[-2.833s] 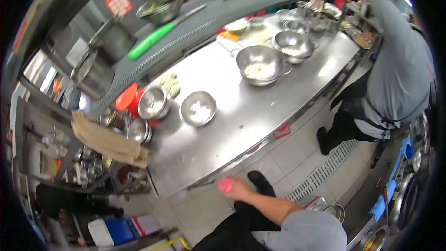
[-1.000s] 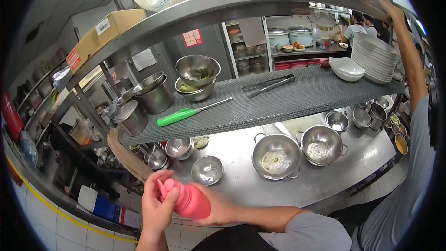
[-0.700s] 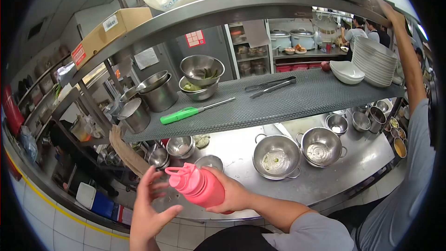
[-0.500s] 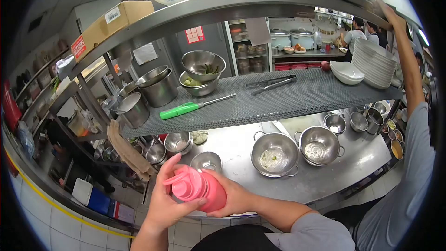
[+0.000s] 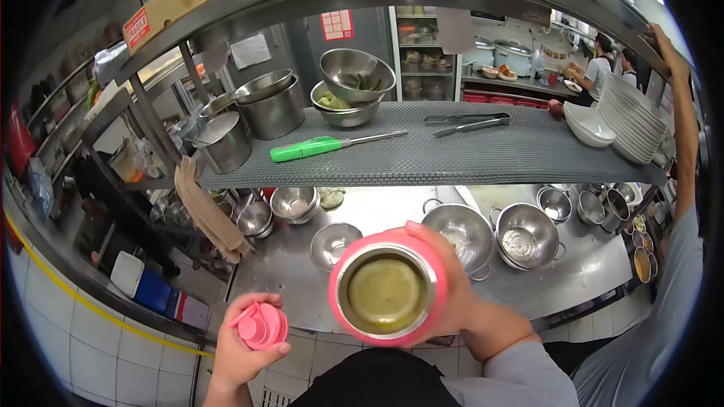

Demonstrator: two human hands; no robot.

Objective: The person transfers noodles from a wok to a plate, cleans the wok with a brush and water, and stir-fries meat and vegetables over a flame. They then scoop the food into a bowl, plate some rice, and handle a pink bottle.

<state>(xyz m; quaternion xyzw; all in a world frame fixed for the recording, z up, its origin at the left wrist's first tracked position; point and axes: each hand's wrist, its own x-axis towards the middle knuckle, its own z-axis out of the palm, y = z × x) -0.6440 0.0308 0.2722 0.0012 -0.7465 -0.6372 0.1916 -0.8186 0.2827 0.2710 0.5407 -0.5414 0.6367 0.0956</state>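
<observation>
My left hand point(image 5: 240, 350) is closed around a pink bottle lid point(image 5: 260, 325) with a spout cap and carry loop. My right hand point(image 5: 457, 298) grips a pink bottle point(image 5: 360, 247) from its right side, close to the camera. The bottle's mouth is uncovered and tilted toward me, showing a metal inner wall and yellowish liquid. Something round and pale, perhaps a lemon slice, lies in the liquid. Lid and bottle are apart. Behind the bottle, a steel bowl point(image 5: 332, 245) and a two-handled colander point(image 5: 461, 235) stand on the steel table point(image 5: 377, 207).
Above the table, a mat-covered shelf point(image 5: 483, 158) carries a green lighter point(image 5: 305, 148), tongs point(image 5: 471, 122), steel bowls point(image 5: 358, 75), pots point(image 5: 271, 113) and stacked plates point(image 5: 630, 124). A towel point(image 5: 200, 207) hangs at the left post. At the right, another person's arm point(image 5: 682, 128) reaches up to the top shelf.
The lid has come off the bottle. My left hand moved down and left with it, while my right hand brought the bottle up, right and closer, its mouth tilted toward me.
</observation>
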